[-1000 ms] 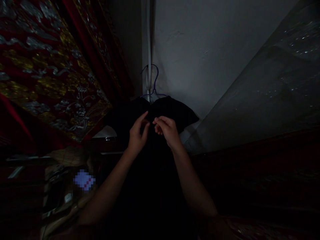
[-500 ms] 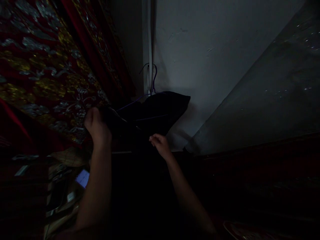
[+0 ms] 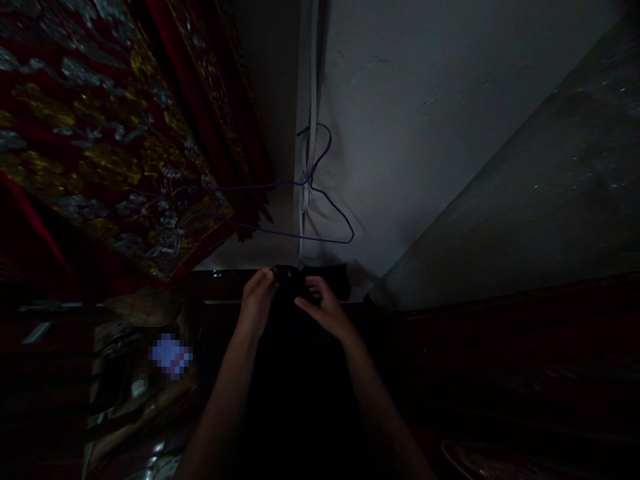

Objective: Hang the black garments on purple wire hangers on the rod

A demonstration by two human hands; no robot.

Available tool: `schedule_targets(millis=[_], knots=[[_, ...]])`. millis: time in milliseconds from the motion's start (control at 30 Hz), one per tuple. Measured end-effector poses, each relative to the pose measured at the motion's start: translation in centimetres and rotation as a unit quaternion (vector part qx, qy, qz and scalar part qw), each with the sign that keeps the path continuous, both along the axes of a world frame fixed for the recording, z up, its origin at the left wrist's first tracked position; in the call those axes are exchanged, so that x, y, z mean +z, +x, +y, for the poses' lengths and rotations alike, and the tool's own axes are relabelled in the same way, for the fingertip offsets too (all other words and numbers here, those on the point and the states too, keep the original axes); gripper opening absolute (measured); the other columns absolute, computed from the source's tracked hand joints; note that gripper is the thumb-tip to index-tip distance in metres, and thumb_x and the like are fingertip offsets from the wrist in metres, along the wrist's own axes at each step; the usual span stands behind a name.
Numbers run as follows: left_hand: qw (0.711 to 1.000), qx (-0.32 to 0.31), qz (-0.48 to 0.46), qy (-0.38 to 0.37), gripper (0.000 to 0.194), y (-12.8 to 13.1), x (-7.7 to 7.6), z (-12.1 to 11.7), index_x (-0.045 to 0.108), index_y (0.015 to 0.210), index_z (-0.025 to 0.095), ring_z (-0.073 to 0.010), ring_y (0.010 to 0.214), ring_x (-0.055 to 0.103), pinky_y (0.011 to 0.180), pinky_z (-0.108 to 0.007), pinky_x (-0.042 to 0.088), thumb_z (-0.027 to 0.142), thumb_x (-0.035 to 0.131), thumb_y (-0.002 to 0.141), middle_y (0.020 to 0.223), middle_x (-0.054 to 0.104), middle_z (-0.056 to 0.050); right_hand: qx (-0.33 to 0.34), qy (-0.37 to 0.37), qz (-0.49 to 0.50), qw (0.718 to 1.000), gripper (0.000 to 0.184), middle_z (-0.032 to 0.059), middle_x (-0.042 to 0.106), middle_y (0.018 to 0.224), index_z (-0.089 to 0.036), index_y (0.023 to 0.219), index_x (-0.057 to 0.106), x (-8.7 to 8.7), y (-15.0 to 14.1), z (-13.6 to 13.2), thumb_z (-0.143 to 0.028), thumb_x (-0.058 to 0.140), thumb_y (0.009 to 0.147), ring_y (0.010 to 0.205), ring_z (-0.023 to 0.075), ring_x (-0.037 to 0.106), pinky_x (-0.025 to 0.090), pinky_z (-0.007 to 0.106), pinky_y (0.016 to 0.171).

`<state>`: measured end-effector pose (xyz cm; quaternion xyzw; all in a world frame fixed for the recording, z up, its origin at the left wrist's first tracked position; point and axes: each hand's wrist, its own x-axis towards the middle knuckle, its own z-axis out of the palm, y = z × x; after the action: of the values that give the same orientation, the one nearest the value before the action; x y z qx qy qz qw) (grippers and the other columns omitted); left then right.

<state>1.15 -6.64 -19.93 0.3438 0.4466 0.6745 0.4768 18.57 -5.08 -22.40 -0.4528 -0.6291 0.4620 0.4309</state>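
Running crosswise, the black garment (image 3: 337,277) sits pinched in the left hand (image 3: 257,295) and extends past the loosely parted right hand (image 3: 324,303); the wire hanger (image 3: 309,179) hangs above both.

Head-worn view, forward and down

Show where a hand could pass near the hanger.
Likely room: bare wall between the hanger and the slanting grey surface.

Crowded: left, where the hanger overlaps red cloth; below, with left hand, right hand and black fabric. Bottom: too dark.
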Motion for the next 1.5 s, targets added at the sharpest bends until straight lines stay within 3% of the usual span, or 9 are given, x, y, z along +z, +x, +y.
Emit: schedule_targets(millis=[233,400,500,600,833,1033,1167,1333,1500], knots=[[0.941,-0.046,0.309,0.132,0.027,2.4,3.1,-0.7,0.069,0.105,0.021,-0.0241,0.112,0.061,0.103,-0.036,0.045,0.043,0.057,0.094,0.112,0.067,-0.008,0.055,-0.042,0.05,0.996,0.018,0.0013,0.065,0.073,-0.021,0.073,0.065,3.1,-0.5,0.1,-0.032,0.052,0.079,0.072,0.0206,0.06,0.047,0.031,0.069],[0.884,-0.254,0.379,0.107,0.04,-0.1,-0.1,-1.9,0.063,0.129,0.026,-0.0251,0.111,0.068,0.095,-0.036,0.054,0.045,0.056,0.095,0.115,0.073,-0.006,0.101,0.041,0.019,0.994,0.016,0.0003,0.064,0.065,-0.021,0.065,0.067,7.7,2.3,3.3,-0.022,0.051,0.066,0.07,0.02,0.059,0.046,0.03,0.069],[0.849,-0.277,0.444,0.079,0.031,-1.9,-2.2,-2.6,0.072,0.114,0.027,-0.0257,0.093,0.074,0.082,-0.034,0.057,0.038,0.069,0.085,0.101,0.077,-0.004,0.018,0.169,0.036,0.985,0.028,0.0022,0.071,0.085,-0.022,0.079,0.071,10.1,2.9,6.1,-0.017,0.047,0.065,0.09,0.0213,0.063,0.047,0.032,0.088],[0.838,-0.252,0.484,0.023,0.022,-4.6,-2.3,-2.7,0.073,0.107,0.027,-0.0263,0.089,0.074,0.08,-0.034,0.056,0.031,0.06,0.089,0.097,0.078,-0.007,-0.053,0.161,0.008,0.985,0.025,0.0029,0.071,0.091,-0.021,0.082,0.069,9.9,2.4,9.1,-0.017,0.048,0.069,0.099,0.0205,0.062,0.045,0.031,0.093],[0.828,-0.113,0.548,-0.024,0.016,-10.9,2.3,-0.6,0.072,0.088,0.025,-0.0302,0.086,0.072,0.087,-0.041,0.053,0.022,0.059,0.079,0.085,0.075,-0.01,-0.142,0.091,-0.096,0.981,0.033,-0.0011,0.047,0.05,-0.02,0.051,0.049,5.9,3.9,11.5,-0.041,0.059,0.074,0.053,0.0151,0.048,0.031,0.025,0.051],[0.779,0.017,0.616,0.115,0.033,-9.7,8.0,2.4,0.066,0.111,0.018,-0.0301,0.121,0.061,0.11,-0.049,0.041,0.022,0.045,0.086,0.125,0.067,-0.013,-0.237,0.164,-0.163,0.944,0.039,-0.0015,0.042,0.046,-0.021,0.049,0.045,7.7,7.6,10.1,-0.044,0.06,0.075,0.047,0.0128,0.045,0.024,0.025,0.047],[0.775,0.073,0.613,0.137,0.024,-9.1,9.5,2.6,0.068,0.096,0.019,-0.0325,0.134,0.051,0.113,-0.052,0.038,0.033,0.051,0.088,0.137,0.061,-0.012,-0.269,0.183,-0.166,0.931,0.037,-0.0007,0.043,0.047,-0.02,0.049,0.046,8.9,8.0,9.4,-0.042,0.059,0.077,0.048,0.0132,0.046,0.024,0.026,0.047],[0.77,0.087,0.616,0.138,0.014,-9.2,9.7,1.6,0.063,0.081,0.02,-0.0349,0.135,0.05,0.112,-0.053,0.04,0.032,0.056,0.083,0.143,0.058,-0.012,-0.234,0.167,-0.15,0.946,0.035,-0.0013,0.043,0.048,-0.021,0.051,0.047,8.0,7.4,8.7,-0.043,0.059,0.074,0.049,0.013,0.044,0.025,0.026,0.048],[0.802,0.028,0.568,0.182,0.019,-7.2,12.9,3.7,0.064,0.096,0.019,-0.03,0.123,0.06,0.109,-0.048,0.043,0.023,0.054,0.081,0.129,0.066,-0.011,-0.186,0.114,-0.06,0.974,0.036,-0.0029,0.041,0.049,-0.022,0.051,0.043,6.7,5.0,7.0,-0.045,0.057,0.075,0.049,0.0118,0.04,0.027,0.025,0.046]])
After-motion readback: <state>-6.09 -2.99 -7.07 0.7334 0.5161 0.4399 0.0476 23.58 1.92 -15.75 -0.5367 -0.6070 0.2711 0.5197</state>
